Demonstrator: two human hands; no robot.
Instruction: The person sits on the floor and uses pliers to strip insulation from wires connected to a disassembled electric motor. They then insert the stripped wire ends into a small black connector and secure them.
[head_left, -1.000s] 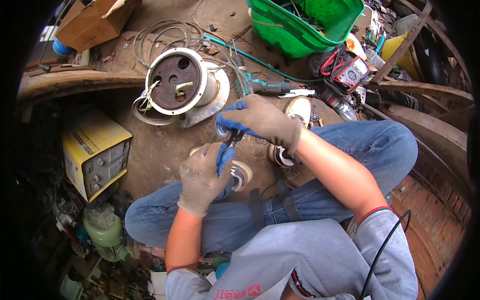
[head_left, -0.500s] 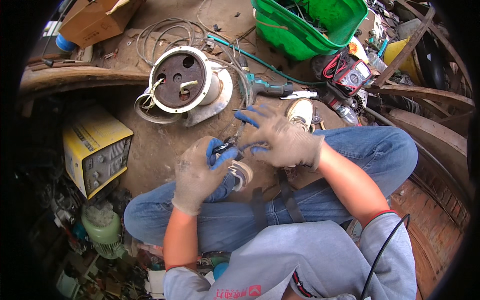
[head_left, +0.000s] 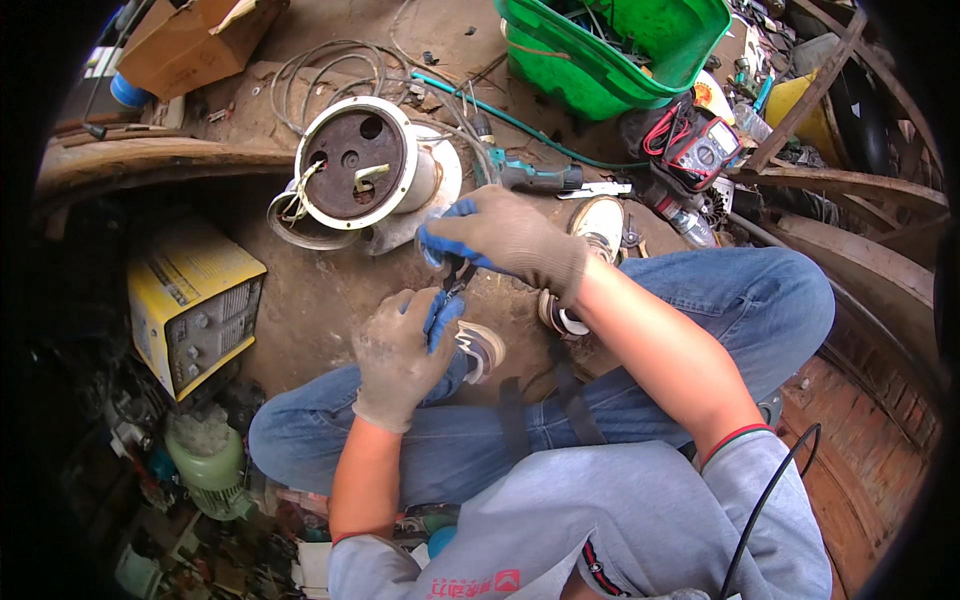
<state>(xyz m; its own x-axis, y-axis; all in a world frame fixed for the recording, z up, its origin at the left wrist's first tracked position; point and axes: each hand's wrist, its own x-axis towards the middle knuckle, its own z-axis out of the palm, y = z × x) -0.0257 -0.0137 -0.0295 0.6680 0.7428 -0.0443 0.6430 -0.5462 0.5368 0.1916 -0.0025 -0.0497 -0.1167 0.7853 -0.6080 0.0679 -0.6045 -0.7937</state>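
In front of my shins, my gloved left hand (head_left: 400,350) is closed, thumb and fingers pinching a small black piece (head_left: 457,277) whose kind I cannot make out. Over its far end reaches my gloved right hand (head_left: 505,232), palm down, the blue fingertips bunched together; what they grip is partly hidden. Just beyond both hands, a round metal housing (head_left: 352,208) with a rusty brown plate stands on the ground, light wires poking out of its holes. A teal cordless drill (head_left: 535,175) lies to the right of that housing.
A yellow welder-like box (head_left: 195,300) stands at the left, with a green motor (head_left: 207,465) nearer me. At the far right are a green bin (head_left: 600,70) and a multimeter (head_left: 708,150). Grey cable (head_left: 300,75) coils behind the housing. A cardboard box (head_left: 190,45) sits far left.
My right hand has moved left and slightly away from me, its spread fingers drawing together over the black piece. My left hand has shifted slightly nearer me, still pinching the piece.
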